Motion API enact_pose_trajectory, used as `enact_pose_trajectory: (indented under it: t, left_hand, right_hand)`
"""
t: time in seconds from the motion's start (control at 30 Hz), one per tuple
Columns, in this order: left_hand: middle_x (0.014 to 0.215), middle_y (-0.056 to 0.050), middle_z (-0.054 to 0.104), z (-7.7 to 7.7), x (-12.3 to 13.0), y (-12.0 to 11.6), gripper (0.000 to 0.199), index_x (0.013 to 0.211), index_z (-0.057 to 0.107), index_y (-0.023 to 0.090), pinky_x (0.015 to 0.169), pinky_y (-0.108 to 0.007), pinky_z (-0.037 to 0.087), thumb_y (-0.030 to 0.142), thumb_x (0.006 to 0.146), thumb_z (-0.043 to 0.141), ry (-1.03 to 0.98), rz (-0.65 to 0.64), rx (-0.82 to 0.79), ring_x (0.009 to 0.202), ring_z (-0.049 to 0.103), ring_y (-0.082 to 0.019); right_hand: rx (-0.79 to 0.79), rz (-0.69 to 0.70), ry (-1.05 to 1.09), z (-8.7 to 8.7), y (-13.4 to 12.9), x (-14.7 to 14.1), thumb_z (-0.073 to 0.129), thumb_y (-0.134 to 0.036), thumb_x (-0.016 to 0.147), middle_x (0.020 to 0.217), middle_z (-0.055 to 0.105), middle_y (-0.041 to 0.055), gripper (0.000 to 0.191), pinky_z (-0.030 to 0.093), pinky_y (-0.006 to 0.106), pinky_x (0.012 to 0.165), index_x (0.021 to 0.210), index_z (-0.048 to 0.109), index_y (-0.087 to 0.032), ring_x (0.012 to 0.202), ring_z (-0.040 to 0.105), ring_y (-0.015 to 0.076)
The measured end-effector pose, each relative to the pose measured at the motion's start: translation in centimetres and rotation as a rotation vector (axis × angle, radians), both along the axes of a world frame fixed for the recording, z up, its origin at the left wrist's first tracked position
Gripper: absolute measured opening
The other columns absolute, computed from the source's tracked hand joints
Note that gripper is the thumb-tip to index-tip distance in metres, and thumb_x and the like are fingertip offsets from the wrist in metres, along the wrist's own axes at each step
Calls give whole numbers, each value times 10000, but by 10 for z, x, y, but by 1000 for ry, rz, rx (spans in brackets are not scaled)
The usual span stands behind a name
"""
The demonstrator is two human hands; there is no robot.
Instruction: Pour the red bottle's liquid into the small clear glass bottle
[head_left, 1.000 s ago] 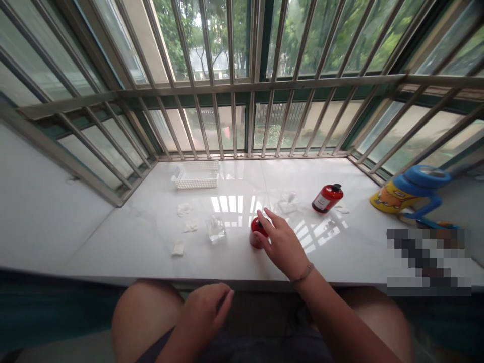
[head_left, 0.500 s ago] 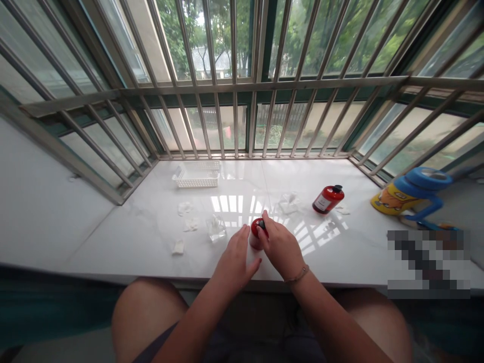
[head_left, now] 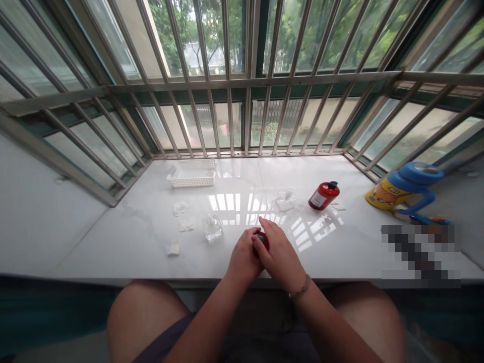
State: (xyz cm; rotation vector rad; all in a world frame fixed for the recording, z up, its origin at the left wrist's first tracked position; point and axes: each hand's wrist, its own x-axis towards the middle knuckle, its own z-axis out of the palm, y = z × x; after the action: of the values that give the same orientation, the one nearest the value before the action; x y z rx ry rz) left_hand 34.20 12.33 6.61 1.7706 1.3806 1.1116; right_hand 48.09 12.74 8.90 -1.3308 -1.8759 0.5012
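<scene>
Near six o'clock on the white counter (head_left: 124, 242), the right hand (head_left: 282, 249) curls round the three o'clock side of the red bottle (head_left: 266, 242); the left hand (head_left: 244, 257), open beforehand, now wraps its eight o'clock side, making the hold two-handed.

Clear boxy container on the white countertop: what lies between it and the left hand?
Only bare white countertop lies between the clear container and the left hand at the red bottle, as the head view shows.
</scene>
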Motion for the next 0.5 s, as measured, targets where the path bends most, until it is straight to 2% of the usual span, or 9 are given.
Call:
enact_pose_trajectory:
  t: [0.07, 0.13, 0.2, 0.3, 0.4, 0.5]
  left_hand:
    - [1215, -121, 734, -1, 2, -4, 341, 1278, 620, 235, 998, -446, 586, 164, 945, 644, 21, 0, 3, 1120, 725, -276]
    - [1178, -119, 729, -3, 3, -6, 341, 1255, 612, 240, 960, -448, 585, 165, 927, 662, 44, 10, -5, 1094, 723, -288]
    - [1214, -116, 723, -3, 3, -5, 496, 1291, 586, 245, 961, -462, 583, 185, 836, 774, 44, 16, -27, 1111, 720, -309]
    - [1317, -112, 708, -3, 2, -5, 707, 1349, 562, 256, 1045, -485, 564, 189, 718, 876, 7, 3, -53, 1206, 702, -326]
    - [1324, -99, 710, -2, 1, -6, 672, 1337, 574, 255, 1069, -478, 552, 198, 738, 871, -14, 6, -63, 1218, 699, -306]
    - [1305, -91, 711, -3, 1, -7, 686, 1336, 571, 249, 1049, -464, 558, 202, 726, 884, -12, 5, -63, 1182, 702, -295]
  right_hand:
    - [-77, 31, 113, -4, 2, -5, 475, -479, 1113, 1508, 666, 151, 487, 476, 582, 1238, 1497, 637, -226, 1439, 597, 326]
    - [-175, 55, 255, -8, 6, -8, 408, -481, 1131, 1480, 695, 124, 478, 479, 547, 1242, 1441, 678, -237, 1412, 627, 292]
    - [-281, 41, 391, -13, 12, -7, 399, -532, 1127, 1448, 727, 104, 501, 488, 538, 1235, 1385, 719, -245, 1383, 657, 286]
    - [-401, -4, 487, -23, 21, 3, 419, -620, 1101, 1322, 797, 115, 563, 576, 538, 1135, 1284, 771, -221, 1252, 746, 305]
    - [-421, -60, 498, -26, 22, 14, 352, -648, 1110, 1245, 817, 148, 639, 645, 524, 1008, 1242, 773, -185, 1135, 789, 313]
    - [-380, -96, 471, -17, 17, 16, 355, -637, 1116, 1292, 789, 139, 604, 598, 543, 1074, 1268, 754, -209, 1212, 740, 319]
